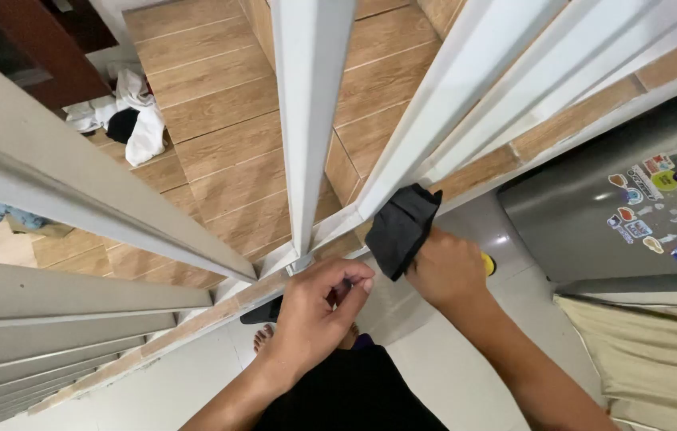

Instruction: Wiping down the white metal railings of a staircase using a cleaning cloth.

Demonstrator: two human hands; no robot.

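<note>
My left hand (pixel 314 307) is closed on a small dark object, hard to make out, just below the low end of a white railing bar (pixel 306 120). My right hand (pixel 446 270) grips a black cloth (pixel 402 227) pressed against the bottom of another white railing bar (pixel 466 88). A yellow object (pixel 488 264) shows behind the right hand; what it is cannot be told. The bars meet a wood-trimmed base rail (pixel 219 307).
Beyond the railing is a wood-look tiled floor (pixel 219 120) with a pile of white and black clothes (pixel 131 116). A grey fridge covered in stickers (pixel 634 207) stands at right, a beige cloth (pixel 650 351) below it. My bare foot (pixel 263 337) rests on white tile.
</note>
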